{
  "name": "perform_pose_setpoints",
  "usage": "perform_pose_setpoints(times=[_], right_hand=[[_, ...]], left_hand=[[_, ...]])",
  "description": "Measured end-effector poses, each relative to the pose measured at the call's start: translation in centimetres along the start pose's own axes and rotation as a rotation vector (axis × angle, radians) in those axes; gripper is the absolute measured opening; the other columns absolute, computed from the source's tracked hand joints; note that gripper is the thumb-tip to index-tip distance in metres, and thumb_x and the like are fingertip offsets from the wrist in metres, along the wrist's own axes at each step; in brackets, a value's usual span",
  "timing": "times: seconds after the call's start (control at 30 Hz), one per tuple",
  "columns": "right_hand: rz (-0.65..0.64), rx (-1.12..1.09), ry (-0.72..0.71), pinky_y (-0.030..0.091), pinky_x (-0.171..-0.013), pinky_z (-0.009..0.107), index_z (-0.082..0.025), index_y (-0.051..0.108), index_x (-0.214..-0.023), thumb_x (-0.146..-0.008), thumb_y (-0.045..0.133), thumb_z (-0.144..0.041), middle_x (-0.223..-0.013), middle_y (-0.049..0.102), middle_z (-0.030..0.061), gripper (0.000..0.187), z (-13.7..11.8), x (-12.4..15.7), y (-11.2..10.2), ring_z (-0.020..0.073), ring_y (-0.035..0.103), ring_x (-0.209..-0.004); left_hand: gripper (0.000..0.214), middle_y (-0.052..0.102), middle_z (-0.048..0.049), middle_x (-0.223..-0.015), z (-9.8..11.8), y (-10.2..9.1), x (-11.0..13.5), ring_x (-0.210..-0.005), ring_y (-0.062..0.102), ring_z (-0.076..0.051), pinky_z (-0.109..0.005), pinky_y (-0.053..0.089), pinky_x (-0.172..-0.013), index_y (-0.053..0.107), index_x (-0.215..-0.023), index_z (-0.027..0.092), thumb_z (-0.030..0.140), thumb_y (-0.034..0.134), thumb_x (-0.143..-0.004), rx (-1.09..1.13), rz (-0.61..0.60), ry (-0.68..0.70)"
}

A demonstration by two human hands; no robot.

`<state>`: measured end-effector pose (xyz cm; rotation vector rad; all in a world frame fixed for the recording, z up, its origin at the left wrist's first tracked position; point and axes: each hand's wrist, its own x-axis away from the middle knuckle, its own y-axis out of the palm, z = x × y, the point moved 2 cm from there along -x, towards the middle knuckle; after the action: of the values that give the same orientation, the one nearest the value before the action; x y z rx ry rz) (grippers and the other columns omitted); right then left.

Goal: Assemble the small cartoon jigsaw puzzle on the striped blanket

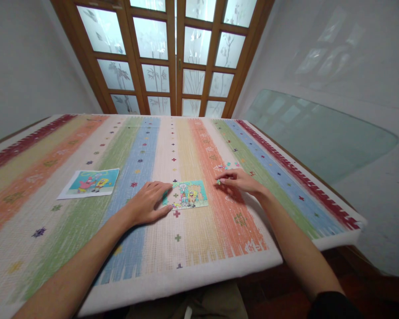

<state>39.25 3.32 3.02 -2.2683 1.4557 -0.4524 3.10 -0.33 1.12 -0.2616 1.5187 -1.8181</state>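
Observation:
A partly assembled jigsaw puzzle (192, 196) with cartoon figures lies flat on the table; the tablecloth shows through gaps in it. My left hand (148, 204) rests at its left edge, fingers stretched and touching the border, covering part of that side. To the right of the puzzle, my right hand (238, 180) pinches a small puzzle piece (218, 182) between thumb and fingertips, just above the orange stripe. Several loose puzzle pieces (233, 165) lie behind the right hand, partly hidden by it.
A cartoon picture sheet (95, 182) lies to the left, beyond my left forearm. The striped tablecloth (166, 246) covers the table and hangs over its front edge. A glass panel (319, 133) is at the right wall, and wooden doors with frosted panes (153, 79) stand behind.

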Motion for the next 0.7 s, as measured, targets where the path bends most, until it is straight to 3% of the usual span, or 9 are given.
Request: perform_pose_setpoints(times=[0.13, 0.27, 0.53, 0.7], right_hand=[[-0.13, -0.091, 0.043, 0.048, -0.055, 0.026, -0.018, 0.075, -0.103, -0.086, 0.069, -0.038, -0.089, 0.077, 0.0085, 0.027, -0.7, -0.2, 2.6, 0.0128, 0.059, -0.06], [-0.159, -0.069, 0.014, 0.049, -0.056, 0.025, -0.018, 0.074, -0.092, -0.086, 0.067, -0.032, -0.082, 0.074, 0.006, 0.017, -1.4, -0.2, 3.9, 0.0127, 0.06, -0.062], [-0.135, -0.029, -0.028, 0.049, -0.056, 0.027, -0.018, 0.077, -0.103, -0.088, 0.06, -0.025, -0.081, 0.072, 0.0058, 0.023, -1.1, -0.4, 4.9, 0.0125, 0.058, -0.059], [-0.075, -0.136, 0.015, 0.053, -0.065, 0.031, -0.018, 0.076, -0.087, -0.081, 0.065, -0.026, -0.078, 0.072, 0.0066, 0.015, -1.4, -0.5, 4.9, 0.0158, 0.063, -0.067]], left_hand=[[0.045, 0.064, -0.0141, -0.134, -0.1, 0.1, 0.1, -0.12, 0.059, -0.033, -0.051, 0.046, -0.102, 0.049, -0.134, 0.023, 0.05, 0.05, -0.098, -0.004, -0.006, -0.003], [0.046, 0.065, -0.0134, -0.133, 0.0, 0.1, 0.0, -0.119, 0.059, -0.034, -0.052, 0.047, -0.102, 0.051, -0.134, 0.023, 0.05, 0.051, -0.097, 0.006, -0.006, -0.005], [0.046, 0.064, -0.014, -0.134, -0.1, 0.0, 0.0, -0.118, 0.059, -0.034, -0.053, 0.047, -0.102, 0.051, -0.134, 0.023, 0.05, 0.051, -0.097, 0.007, -0.002, -0.003], [0.046, 0.064, -0.0136, -0.134, -0.1, 0.1, 0.0, -0.118, 0.059, -0.033, -0.051, 0.047, -0.102, 0.05, -0.134, 0.023, 0.05, 0.05, -0.098, 0.0, -0.008, -0.004]])
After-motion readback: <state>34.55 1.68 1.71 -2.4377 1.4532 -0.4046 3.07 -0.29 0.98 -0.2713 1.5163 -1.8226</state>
